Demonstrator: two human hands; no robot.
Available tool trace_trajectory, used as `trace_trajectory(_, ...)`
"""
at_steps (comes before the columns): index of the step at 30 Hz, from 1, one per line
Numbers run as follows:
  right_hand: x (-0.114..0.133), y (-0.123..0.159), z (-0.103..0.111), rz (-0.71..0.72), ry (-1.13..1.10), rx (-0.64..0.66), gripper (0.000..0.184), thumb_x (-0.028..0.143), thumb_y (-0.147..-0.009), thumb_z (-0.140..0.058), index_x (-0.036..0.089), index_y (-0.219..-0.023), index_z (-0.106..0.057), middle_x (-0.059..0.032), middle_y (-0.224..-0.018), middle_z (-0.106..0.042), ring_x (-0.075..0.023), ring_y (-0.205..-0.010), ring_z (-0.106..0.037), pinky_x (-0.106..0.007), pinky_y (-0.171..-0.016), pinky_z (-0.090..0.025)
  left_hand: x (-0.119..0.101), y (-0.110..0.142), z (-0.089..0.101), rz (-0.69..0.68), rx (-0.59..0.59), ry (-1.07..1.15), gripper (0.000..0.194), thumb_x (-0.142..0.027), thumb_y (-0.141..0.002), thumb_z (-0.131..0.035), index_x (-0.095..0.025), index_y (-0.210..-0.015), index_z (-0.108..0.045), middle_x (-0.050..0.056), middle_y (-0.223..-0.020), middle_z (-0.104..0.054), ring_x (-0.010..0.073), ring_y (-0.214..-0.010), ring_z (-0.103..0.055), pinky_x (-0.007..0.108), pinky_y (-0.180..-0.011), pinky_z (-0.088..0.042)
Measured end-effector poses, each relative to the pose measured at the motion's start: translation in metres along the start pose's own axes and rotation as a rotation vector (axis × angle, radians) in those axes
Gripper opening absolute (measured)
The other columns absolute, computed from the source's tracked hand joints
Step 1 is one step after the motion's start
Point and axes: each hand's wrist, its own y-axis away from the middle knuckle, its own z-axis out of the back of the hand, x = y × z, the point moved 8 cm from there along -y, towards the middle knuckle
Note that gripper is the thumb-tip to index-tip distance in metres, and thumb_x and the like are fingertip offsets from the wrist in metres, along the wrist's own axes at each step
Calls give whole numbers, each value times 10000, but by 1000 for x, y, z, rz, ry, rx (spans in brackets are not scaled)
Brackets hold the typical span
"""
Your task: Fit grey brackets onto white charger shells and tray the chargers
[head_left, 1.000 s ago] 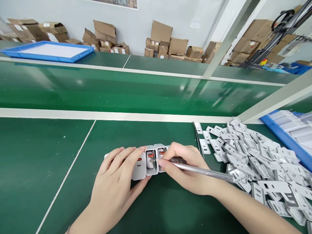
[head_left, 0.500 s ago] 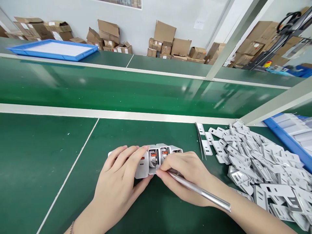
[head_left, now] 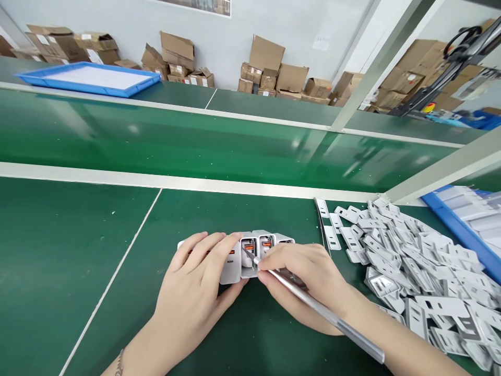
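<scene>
A row of several white charger bodies (head_left: 250, 250) with orange ports lies on the green table (head_left: 58, 261). My left hand (head_left: 195, 292) rests over the row's left end, fingers laid flat on the bodies and holding them in place. My right hand (head_left: 305, 284) is closed in a pinch on a long silver metal tool (head_left: 324, 316). The tool's tip sits in the open face of one charger body near the middle of the row.
A heap of small white plastic face plates (head_left: 407, 261) lies at the right, beside a blue tray (head_left: 462, 224) with white parts. Thin tweezers (head_left: 320, 222) lie left of the heap. A green conveyor belt (head_left: 195, 141) runs behind. Another blue tray (head_left: 86, 78) and cardboard boxes (head_left: 274, 68) stand far back.
My right hand has swung the tool's back end lower and toward me, and its tip has shifted slightly within the charger row. My left hand has stayed on the row.
</scene>
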Motion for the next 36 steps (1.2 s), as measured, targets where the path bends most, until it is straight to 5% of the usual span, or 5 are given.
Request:
trace_trajectory(19, 2, 4, -1, 23, -61, 17, 104, 76, -838, -545, 177, -856, -529, 27, -680, -622, -78, -570, -571, -215, -528, -382, 1, 1, -1, -2, 10, -3, 416, -224, -886, -590, -96, -1268, -485, 106, -1127, -637, 233, -1035, -549, 399, -1016, -357)
trace_trajectory(29, 4, 9, -9, 49, 195, 232, 130, 70, -875, -505, 159, -805, -568, -3, -739, -601, -97, -626, -516, -232, -537, -352, 0, 2, -3, -6, 20, -18, 438, -212, -876, -610, -89, -1275, -478, 118, -1150, -635, 239, -1047, -552, 408, -1019, -364)
trace_trajectory(36, 2, 7, 16, 10, 34, 75, 122, 63, -862, -555, 166, -926, -569, -13, -781, -627, -101, -683, -568, -222, -599, -410, -1, 1, -1, -9, 4, -40, 440, -257, -884, -599, -115, -1280, -471, 104, -1126, -649, 235, -1025, -584, 385, -987, -391)
